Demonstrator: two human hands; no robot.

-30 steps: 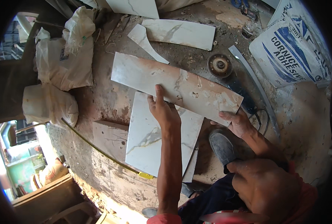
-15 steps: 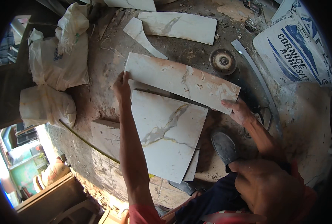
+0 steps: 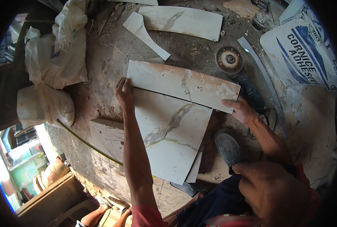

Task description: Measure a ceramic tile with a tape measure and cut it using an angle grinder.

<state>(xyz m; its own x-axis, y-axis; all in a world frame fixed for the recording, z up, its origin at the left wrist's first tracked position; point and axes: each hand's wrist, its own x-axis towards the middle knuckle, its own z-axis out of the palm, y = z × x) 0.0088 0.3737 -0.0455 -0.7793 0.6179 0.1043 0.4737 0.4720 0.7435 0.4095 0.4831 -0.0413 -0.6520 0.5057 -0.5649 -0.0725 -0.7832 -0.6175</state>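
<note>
A long strip of white tile [image 3: 183, 84] with grey veining and brown stains spans both my hands. My left hand [image 3: 124, 92] grips its left end, fingers at the edge. At the right end my right hand [image 3: 241, 109] holds it, thumb on top and the other fingers hidden beneath. The strip's near edge lies along the far edge of a large white veined tile [image 3: 172, 132], slightly overlapping or just above it; I cannot tell which. Under the large tile, part of another tile piece [image 3: 194, 168] shows at the right.
Beyond the strip lie a curved tile offcut [image 3: 147, 36] and a wider tile piece [image 3: 181, 23]. An angle grinder [image 3: 229, 59] rests near a bent metal strip [image 3: 263, 66]. A printed sack [image 3: 299, 53] stands right, white sacks [image 3: 56, 56] left. My shoe [image 3: 228, 149] is beside the tiles.
The tile strip has come nearer the large tile, mostly at its left end, and the gap between them has narrowed. Both hands keep hold. A person's feet now show more at lower left.
</note>
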